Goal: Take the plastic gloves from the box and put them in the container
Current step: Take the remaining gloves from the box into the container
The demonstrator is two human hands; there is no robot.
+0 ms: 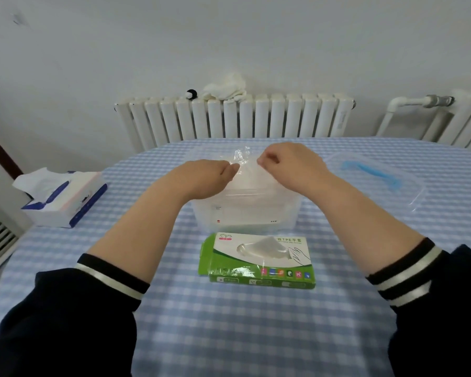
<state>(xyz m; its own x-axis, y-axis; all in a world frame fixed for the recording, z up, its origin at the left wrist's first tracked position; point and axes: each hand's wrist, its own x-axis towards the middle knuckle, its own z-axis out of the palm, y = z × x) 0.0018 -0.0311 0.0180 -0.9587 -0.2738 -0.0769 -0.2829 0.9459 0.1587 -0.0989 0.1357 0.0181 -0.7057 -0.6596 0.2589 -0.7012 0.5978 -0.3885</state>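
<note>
A green and white glove box (259, 258) lies flat on the checked tablecloth in front of me, with a clear glove poking out of its top opening. Behind it stands a clear plastic container (245, 213) without its lid. Over the container, my left hand (204, 178) and my right hand (288, 164) each pinch an edge of one thin clear plastic glove (242, 161), which hangs stretched between them above the open top. The container's inside is partly hidden by my hands and the glove.
The container's clear lid with a blue handle (375, 178) lies to the right. At the left sits a blue and white tissue box (63, 197). A white radiator (234, 118) with a white cloth on it stands behind the table's far edge.
</note>
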